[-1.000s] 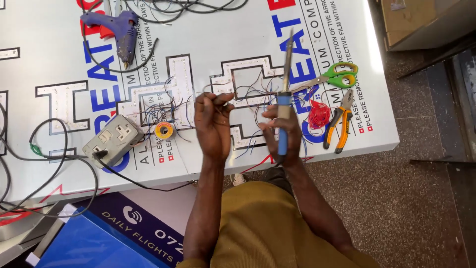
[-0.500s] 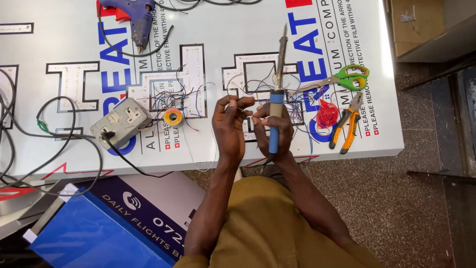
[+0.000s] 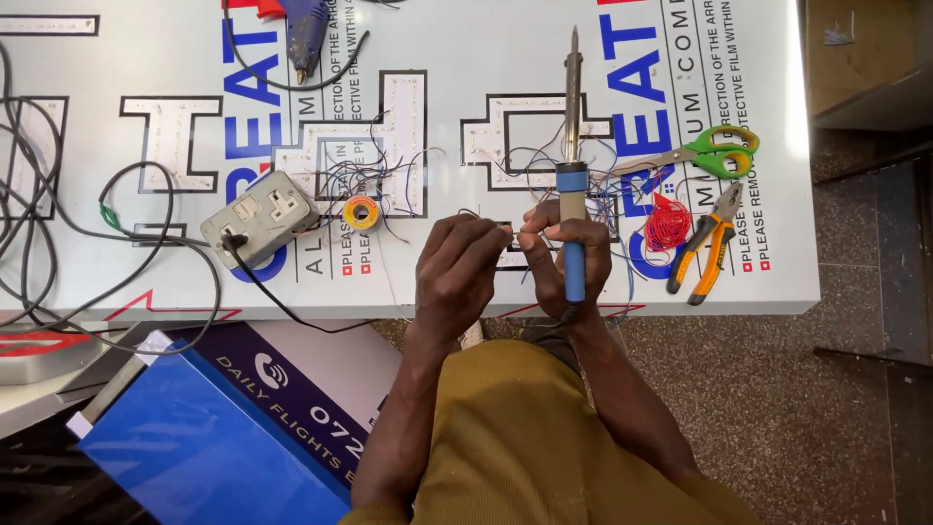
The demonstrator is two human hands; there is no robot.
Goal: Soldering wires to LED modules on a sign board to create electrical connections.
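My right hand [image 3: 569, 258] gripping the soldering iron [image 3: 572, 165] upright, my left hand [image 3: 457, 272] pinching a thin wire [image 3: 510, 231] beside it, scissors [image 3: 705, 156] and pliers [image 3: 708, 243] to the right

Bright even daylight, sharp, mild glare

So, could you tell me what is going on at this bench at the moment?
A person in a mustard top works over a white sign panel. The right hand grips a blue-handled soldering iron, tip pointing away, while the left hand meets it at a thin wire. Scissors, pliers, a solder reel and a socket box lie nearby.
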